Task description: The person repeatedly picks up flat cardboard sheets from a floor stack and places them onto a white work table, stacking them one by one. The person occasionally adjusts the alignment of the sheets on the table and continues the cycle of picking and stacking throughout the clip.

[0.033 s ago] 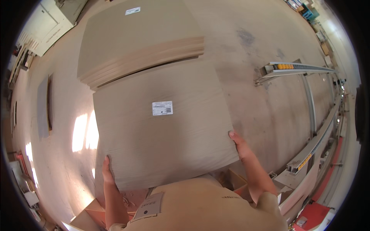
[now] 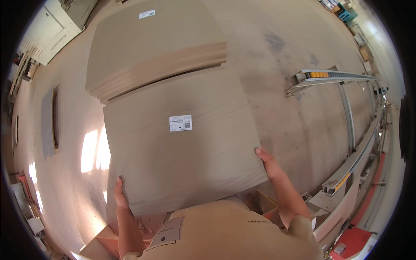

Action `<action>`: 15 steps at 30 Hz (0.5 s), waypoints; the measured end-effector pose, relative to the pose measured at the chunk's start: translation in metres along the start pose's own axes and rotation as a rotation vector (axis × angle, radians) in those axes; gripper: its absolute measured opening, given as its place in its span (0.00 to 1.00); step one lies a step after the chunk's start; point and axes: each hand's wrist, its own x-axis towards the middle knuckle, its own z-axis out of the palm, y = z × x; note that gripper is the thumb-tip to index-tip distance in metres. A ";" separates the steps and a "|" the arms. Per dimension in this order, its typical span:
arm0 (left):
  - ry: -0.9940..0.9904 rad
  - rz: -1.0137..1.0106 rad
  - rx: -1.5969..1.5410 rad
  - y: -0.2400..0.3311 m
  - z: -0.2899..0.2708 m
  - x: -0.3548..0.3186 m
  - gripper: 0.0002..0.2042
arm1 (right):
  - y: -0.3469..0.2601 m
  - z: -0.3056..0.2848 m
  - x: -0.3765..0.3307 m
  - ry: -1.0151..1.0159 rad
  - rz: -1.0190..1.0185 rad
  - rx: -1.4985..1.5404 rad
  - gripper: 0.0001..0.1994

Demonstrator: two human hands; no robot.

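A large flat greyish-brown board (image 2: 208,151) lies in front of me, with a white printed label (image 2: 180,123) near its middle. My left hand (image 2: 121,193) grips its left edge close to the near corner, thumb up along the side. On the right edge, my right hand (image 2: 268,162) holds on with the thumb over the top face. Both hands' other fingers are hidden under the board. The board's near edge reaches my torso, and its far edge meets a stack of similar boards (image 2: 156,32), which has its own white label (image 2: 147,14).
A metal roller rail (image 2: 342,76) with yellow rollers stands to the right, and another long rail (image 2: 351,169) runs nearer me. Wooden pieces (image 2: 262,203) lie beside my waist. At far left are a panel on the floor (image 2: 48,123) and a pale cabinet (image 2: 47,28).
The board, its label and both hands appear very slightly farther left and lower. The stack has shifted slightly in view too, and both grips are the same.
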 end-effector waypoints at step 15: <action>0.526 0.905 1.147 0.087 0.062 0.045 0.22 | 0.056 -0.039 -0.015 0.384 -0.494 -0.838 0.34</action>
